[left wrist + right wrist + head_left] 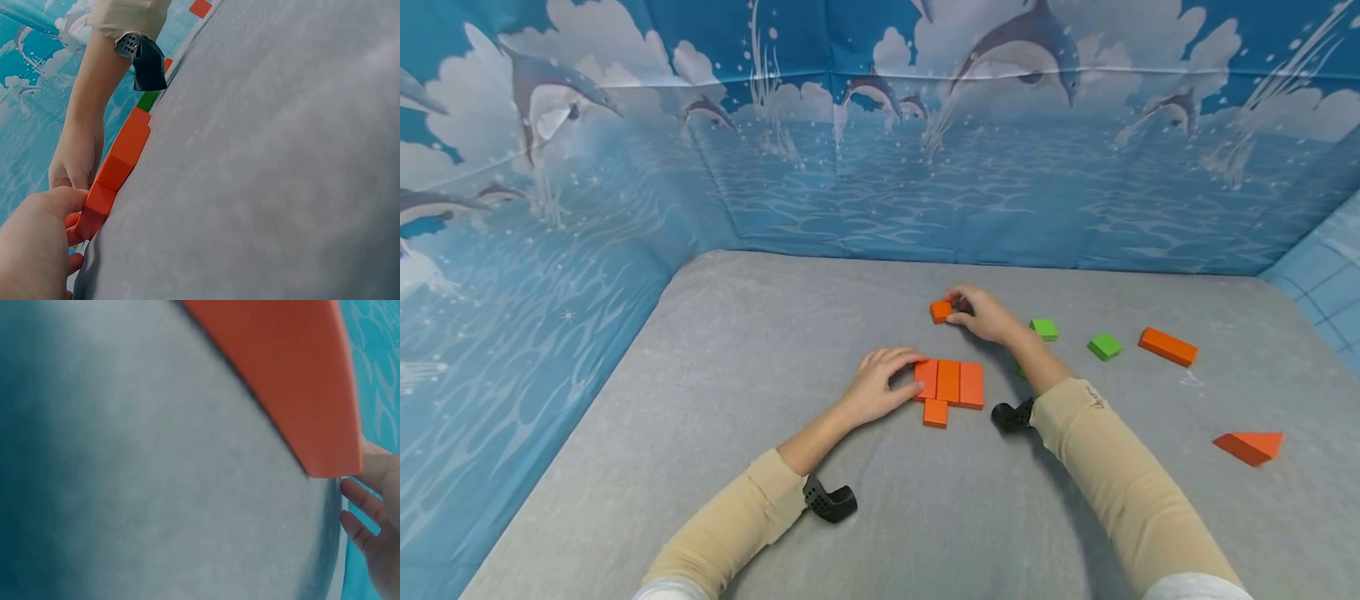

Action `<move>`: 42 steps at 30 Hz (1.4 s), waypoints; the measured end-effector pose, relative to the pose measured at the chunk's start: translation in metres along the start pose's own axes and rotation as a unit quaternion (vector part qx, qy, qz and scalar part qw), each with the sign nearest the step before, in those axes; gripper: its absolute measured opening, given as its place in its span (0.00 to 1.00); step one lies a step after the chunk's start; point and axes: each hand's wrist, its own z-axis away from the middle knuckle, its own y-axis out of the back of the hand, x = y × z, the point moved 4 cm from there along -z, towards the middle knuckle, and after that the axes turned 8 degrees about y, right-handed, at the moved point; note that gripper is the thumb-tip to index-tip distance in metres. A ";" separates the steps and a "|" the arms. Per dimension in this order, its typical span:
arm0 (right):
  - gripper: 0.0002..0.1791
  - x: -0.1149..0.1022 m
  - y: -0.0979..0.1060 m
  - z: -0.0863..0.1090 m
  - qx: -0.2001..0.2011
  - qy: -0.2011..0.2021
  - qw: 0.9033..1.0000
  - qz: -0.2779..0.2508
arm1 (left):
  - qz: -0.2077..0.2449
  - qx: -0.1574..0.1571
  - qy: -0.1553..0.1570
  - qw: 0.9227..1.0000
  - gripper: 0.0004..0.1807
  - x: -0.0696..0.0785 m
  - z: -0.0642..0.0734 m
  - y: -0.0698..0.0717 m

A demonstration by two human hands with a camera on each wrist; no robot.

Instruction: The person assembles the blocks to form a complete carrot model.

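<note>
Three orange blocks (948,382) lie side by side on the grey surface, with a smaller orange block (936,412) touching their near side. My left hand (876,385) pinches the leftmost block of the row between thumb and fingers; the left wrist view shows the thumb against that block's end (97,209). Farther back, my right hand (983,314) holds a small orange block (941,312) by its right side, between thumb and fingers. An orange block (294,381) fills the top of the right wrist view, and part of a hand shows at its right edge.
Green blocks (1105,346) lie right of the right hand, one partly hidden by the forearm. A long orange block (1168,347) and an orange triangular block (1249,447) lie farther right. A dolphin-print curtain (880,200) borders the grey surface (760,333) behind and at left.
</note>
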 end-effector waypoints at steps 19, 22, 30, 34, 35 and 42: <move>0.18 -0.054 0.005 0.059 0.041 0.086 0.995 -0.019 | 0.004 0.000 -0.005 1.000 0.21 0.001 0.000 0.000; 0.17 -0.065 0.002 0.073 0.042 0.095 0.994 -0.013 | 0.005 -0.001 -0.003 1.000 0.21 0.001 0.000 0.000; 0.17 -0.080 -0.009 0.105 0.052 0.081 0.995 0.014 | 0.001 0.006 -0.002 1.000 0.22 0.001 0.000 0.000; 0.16 -0.081 -0.016 0.117 0.047 0.069 0.996 0.025 | 0.003 0.007 -0.003 1.000 0.21 0.002 0.000 0.001; 0.16 -0.081 -0.017 0.119 0.048 0.069 0.996 0.028 | 0.003 0.007 -0.003 1.000 0.21 0.002 0.000 0.001; 0.15 -0.085 -0.024 0.132 0.061 0.097 0.992 0.045 | 0.002 0.005 -0.005 1.000 0.22 0.002 0.000 0.001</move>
